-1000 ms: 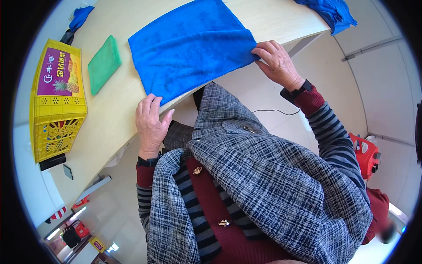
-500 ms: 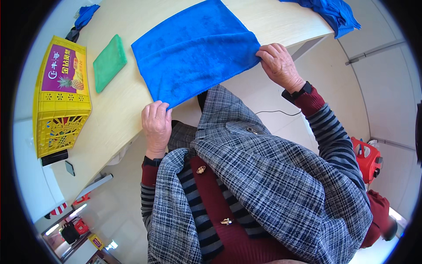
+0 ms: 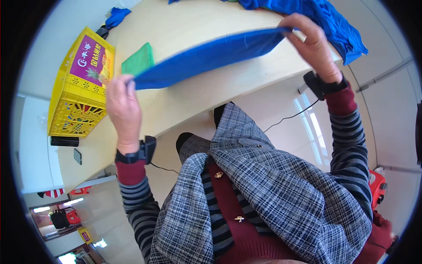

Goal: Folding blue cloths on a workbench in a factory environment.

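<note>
Stretched between my two hands is a blue cloth (image 3: 206,57), lifted above the pale table (image 3: 220,83) and smeared by motion. My left hand (image 3: 123,103) pinches its near left corner. The opposite corner is pinched between thumb and fingers of my right hand (image 3: 311,40), higher up and farther right. A folded green cloth (image 3: 138,60) lies on the table just beyond the left end of the blue one, which covers part of it.
A yellow plastic crate (image 3: 81,90) stands on the table at left, a phone (image 3: 78,156) nearer me. More blue cloth (image 3: 327,26) is heaped at the far right edge, and a small blue bundle (image 3: 118,17) lies far left. A red plastic stool (image 3: 377,187) stands at right.
Both hands have raised the blue cloth off the table and spread wider apart, the left one moving left and up, the right one right and up. The view has shifted somewhat.
</note>
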Available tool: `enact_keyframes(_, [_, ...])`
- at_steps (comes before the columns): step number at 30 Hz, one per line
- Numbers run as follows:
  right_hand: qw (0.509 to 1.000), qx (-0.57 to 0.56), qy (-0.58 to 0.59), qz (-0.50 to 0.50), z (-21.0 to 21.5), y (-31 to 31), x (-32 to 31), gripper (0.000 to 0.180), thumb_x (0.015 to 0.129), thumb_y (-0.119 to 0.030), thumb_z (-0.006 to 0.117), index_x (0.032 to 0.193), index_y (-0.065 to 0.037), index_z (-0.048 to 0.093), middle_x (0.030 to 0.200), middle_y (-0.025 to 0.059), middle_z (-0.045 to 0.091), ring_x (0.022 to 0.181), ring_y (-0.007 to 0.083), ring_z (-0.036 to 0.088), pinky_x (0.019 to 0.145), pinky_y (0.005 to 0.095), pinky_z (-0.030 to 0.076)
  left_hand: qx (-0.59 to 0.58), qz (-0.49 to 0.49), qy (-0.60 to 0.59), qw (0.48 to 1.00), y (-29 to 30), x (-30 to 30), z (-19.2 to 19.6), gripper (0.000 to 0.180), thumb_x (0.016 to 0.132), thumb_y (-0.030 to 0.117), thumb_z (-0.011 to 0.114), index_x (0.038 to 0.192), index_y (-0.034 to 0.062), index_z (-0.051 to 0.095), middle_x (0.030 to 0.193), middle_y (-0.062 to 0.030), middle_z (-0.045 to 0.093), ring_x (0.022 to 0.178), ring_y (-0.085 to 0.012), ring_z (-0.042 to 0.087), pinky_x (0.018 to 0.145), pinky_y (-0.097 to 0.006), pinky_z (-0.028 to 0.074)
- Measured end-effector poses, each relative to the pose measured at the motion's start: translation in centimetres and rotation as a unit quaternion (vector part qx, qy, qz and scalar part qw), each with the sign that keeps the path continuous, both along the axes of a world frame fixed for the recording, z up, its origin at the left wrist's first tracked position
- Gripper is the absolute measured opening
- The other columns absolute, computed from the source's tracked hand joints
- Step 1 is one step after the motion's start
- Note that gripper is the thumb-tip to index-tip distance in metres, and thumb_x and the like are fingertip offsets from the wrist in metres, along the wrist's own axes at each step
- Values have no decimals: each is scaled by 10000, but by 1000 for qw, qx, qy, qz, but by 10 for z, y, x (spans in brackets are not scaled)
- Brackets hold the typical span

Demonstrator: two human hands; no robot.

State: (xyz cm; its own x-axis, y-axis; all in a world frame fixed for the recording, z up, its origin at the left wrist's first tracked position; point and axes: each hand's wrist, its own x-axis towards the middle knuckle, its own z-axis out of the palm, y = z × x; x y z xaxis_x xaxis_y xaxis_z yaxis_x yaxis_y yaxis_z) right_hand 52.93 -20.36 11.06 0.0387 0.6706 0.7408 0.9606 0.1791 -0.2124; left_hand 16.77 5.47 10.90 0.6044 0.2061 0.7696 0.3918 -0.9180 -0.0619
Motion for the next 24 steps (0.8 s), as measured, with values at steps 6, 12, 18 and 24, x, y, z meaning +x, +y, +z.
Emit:
enact_keyframes(6, [993, -93, 68, 12, 89, -1, -1, 180, 978, -25, 573, 1143, -91, 597, 964, 65, 613, 948, 174, 642, 927, 328, 540, -153, -70, -76, 983, 7, -1, 91, 95, 997, 105, 607, 1046, 24, 607, 948, -117, 634, 817, -206, 599, 754, -311, 484])
enact_keyframes(12, [992, -33, 122, 30, 57, 1, 27, 112, 1000, -113, 635, 1098, -61, 656, 907, -4, 604, 859, 116, 591, 794, 241, 507, -231, -107, -24, 967, 17, -5, 98, 118, 1002, 117, 592, 1030, 3, 604, 929, -102, 634, 787, -159, 587, 726, -280, 474])
enact_keyframes(18, [948, -177, 262, 25, 51, 4, 59, 130, 1006, -112, 624, 1119, -57, 653, 920, -1, 621, 888, 105, 609, 835, 238, 507, -243, -101, 37, 964, 42, 19, 86, 160, 972, 150, 631, 1034, 5, 603, 868, -102, 629, 765, -179, 593, 717, -305, 482])
enact_keyframes(24, [894, 1, 446, 48, 79, 46, 40, 97, 982, -39, 589, 1076, -42, 610, 967, 26, 623, 931, 139, 641, 891, 268, 536, -111, -95, -27, 989, 88, 79, 99, 169, 963, 177, 640, 1018, 20, 612, 882, -116, 652, 793, -256, 634, 733, -358, 509])
